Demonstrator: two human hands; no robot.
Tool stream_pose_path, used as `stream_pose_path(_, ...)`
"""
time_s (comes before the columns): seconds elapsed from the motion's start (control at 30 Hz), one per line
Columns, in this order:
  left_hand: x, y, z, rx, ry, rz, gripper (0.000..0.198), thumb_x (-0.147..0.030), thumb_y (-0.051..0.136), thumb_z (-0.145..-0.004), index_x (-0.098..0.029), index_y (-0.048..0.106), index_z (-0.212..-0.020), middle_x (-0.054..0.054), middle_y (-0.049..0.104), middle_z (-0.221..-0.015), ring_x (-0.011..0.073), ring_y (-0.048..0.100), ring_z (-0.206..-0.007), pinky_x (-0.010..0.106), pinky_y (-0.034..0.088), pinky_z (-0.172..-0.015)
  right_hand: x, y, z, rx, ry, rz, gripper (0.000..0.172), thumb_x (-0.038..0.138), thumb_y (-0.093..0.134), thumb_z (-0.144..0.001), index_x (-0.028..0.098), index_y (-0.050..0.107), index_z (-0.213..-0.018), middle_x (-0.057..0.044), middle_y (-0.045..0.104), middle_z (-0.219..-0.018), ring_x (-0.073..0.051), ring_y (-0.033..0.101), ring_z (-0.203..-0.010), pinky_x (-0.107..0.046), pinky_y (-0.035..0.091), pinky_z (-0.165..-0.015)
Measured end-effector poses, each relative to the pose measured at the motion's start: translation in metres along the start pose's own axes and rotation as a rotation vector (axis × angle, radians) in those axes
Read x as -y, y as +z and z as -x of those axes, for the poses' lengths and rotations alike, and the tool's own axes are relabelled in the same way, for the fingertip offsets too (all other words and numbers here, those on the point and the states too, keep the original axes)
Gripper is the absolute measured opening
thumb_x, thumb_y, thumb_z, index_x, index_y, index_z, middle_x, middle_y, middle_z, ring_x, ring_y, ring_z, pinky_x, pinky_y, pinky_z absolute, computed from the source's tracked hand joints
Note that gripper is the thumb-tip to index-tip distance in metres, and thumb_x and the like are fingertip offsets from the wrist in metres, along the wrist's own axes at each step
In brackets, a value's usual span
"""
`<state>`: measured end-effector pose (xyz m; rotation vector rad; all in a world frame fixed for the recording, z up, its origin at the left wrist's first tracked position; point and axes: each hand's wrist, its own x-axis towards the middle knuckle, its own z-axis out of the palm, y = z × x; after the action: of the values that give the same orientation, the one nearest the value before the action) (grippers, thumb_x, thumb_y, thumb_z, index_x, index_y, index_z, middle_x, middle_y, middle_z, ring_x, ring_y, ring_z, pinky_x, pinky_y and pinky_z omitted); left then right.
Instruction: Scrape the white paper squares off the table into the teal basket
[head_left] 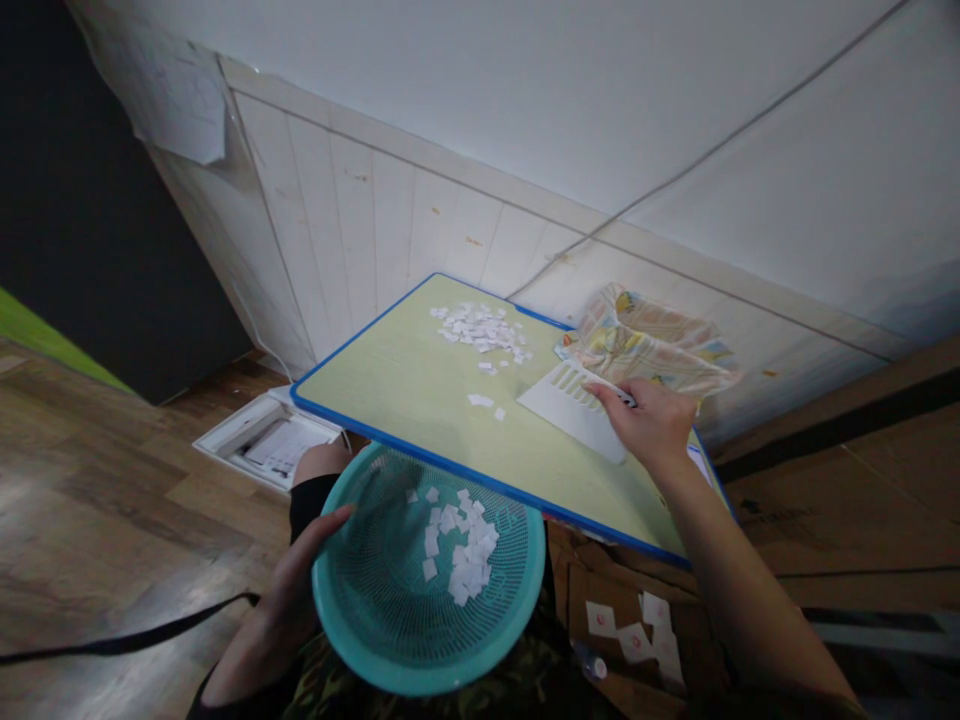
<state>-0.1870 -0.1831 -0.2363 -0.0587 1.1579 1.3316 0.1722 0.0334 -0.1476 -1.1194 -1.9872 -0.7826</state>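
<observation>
Paper pieces, a whole heap of them, lie at twelve o'clock on my pale yellow-green table, with a few strays on the six o'clock side of the pile! Over at three o'clock, my right hand has a firm hold on a white slotted scraper, its broad blade out over the tabletop, slots up by my fingers; whether the blade touches the surface, I can't tell. Down at seven o'clock, look, there's a turquoise basket, its far rim tucked under the table's blue edge. My left hand grips that rim at ten o'clock, thumb on top, the other fingers out of sight. Inside, more paper pieces bunch around two to three o'clock! Patterned cloth stands at the table's two o'clock, right by the wall. Out at nine, down on the floor, sits an open white box; at five o'clock, white cards lie on brown cardboard.
</observation>
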Motion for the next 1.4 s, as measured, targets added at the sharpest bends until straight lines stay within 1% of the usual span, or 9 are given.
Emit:
stream_pose_path(0.2,0.0,0.001,0.0,0.039,0.021,0.018,0.004,-0.022,0.082,-0.075,-0.018,0.083,-0.074,0.006,0.08,-0.06,0.0319,0.081,-0.064,0.037,0.068,-0.071,0.025,-0.011,-0.001,-0.001,-0.196,-0.03,0.044,0.051,0.073,-0.092,0.017,0.063,-0.065,-0.001,0.064,-0.059,-0.013,0.058,-0.058,-0.026,0.035,-0.061)
stream_pose_path(0.4,0.001,0.0,0.001,0.104,0.089,0.005,0.016,-0.032,0.087,-0.073,-0.02,0.086,-0.082,0.007,0.084,-0.073,0.036,0.083,-0.085,0.039,0.066,-0.085,0.062,-0.039,-0.002,-0.042,-0.405,-0.1,0.04,0.041,0.08,-0.088,0.019,0.057,-0.063,0.003,0.056,-0.055,-0.01,0.049,-0.053,-0.029,0.03,-0.057)
stream_pose_path(0.53,0.0,0.001,0.001,0.076,0.076,0.009,0.013,-0.032,0.085,-0.074,-0.021,0.086,-0.079,0.007,0.086,-0.079,0.0383,0.079,-0.103,0.041,0.061,-0.096,0.087,-0.064,0.003,-0.046,-0.458,-0.159,0.039,0.038,0.082,-0.086,0.019,0.055,-0.063,0.005,0.048,-0.05,-0.01,0.043,-0.05,-0.031,0.027,-0.054)
stream_pose_path(0.7,-0.002,0.005,0.003,0.026,0.051,0.009,0.011,-0.032,0.082,-0.076,-0.021,0.084,-0.075,0.008,0.085,-0.075,0.0387,0.076,-0.11,0.042,0.059,-0.099,0.106,-0.085,0.008,-0.026,-0.506,-0.25,0.033,0.036,0.082,-0.086,0.019,0.058,-0.07,0.006,0.048,-0.05,-0.011,0.041,-0.051,-0.03,0.028,-0.054)
stream_pose_path(0.87,-0.003,0.008,0.008,0.014,0.04,0.013,0.012,-0.031,0.08,-0.078,-0.02,0.084,-0.075,0.009,0.084,-0.074,0.0377,0.079,-0.105,0.039,0.061,-0.096,0.109,-0.093,0.007,-0.032,-0.496,-0.264,0.03,0.034,0.082,-0.086,0.018,0.06,-0.073,0.005,0.052,-0.052,-0.01,0.043,-0.051,-0.029,0.031,-0.054)
stream_pose_path(1.0,-0.003,0.009,0.009,0.029,0.042,0.014,0.011,-0.03,0.08,-0.078,-0.02,0.084,-0.076,0.009,0.084,-0.074,0.0385,0.079,-0.105,0.041,0.061,-0.096,0.099,-0.081,0.0,-0.054,-0.429,-0.226,0.036,0.036,0.082,-0.087,0.019,0.057,-0.067,0.005,0.051,-0.051,-0.009,0.042,-0.05,-0.03,0.03,-0.053)
stream_pose_path(1.1,0.0,0.005,0.005,0.058,0.064,0.008,0.012,-0.031,0.084,-0.075,-0.021,0.085,-0.081,0.009,0.085,-0.077,0.04,0.077,-0.109,0.043,0.061,-0.097,0.083,-0.051,-0.008,-0.109,-0.343,-0.087,0.041,0.041,0.079,-0.089,0.02,0.055,-0.063,0.003,0.053,-0.052,-0.01,0.047,-0.052,-0.03,0.031,-0.056)
stream_pose_path(1.27,0.002,0.001,-0.001,0.087,0.069,0.022,0.021,-0.036,0.087,-0.072,-0.02,0.086,-0.086,0.012,0.086,-0.091,0.0422,0.072,-0.118,0.044,0.059,-0.099,0.064,-0.005,-0.015,-0.039,-0.28,0.073,0.049,0.053,0.069,-0.094,0.02,0.054,-0.061,0.002,0.053,-0.055,-0.012,0.05,-0.055,-0.029,0.03,-0.058)
stream_pose_path(1.4,-0.001,0.006,0.004,0.068,0.067,-0.01,0.021,-0.039,0.088,-0.069,-0.021,0.085,-0.079,0.012,0.086,-0.09,0.0431,0.072,-0.118,0.044,0.058,-0.101,0.07,-0.014,-0.01,-0.07,-0.393,-0.033,0.045,0.047,0.075,-0.091,0.02,0.055,-0.062,0.003,0.052,-0.053,-0.011,0.047,-0.055,-0.03,0.029,-0.058)
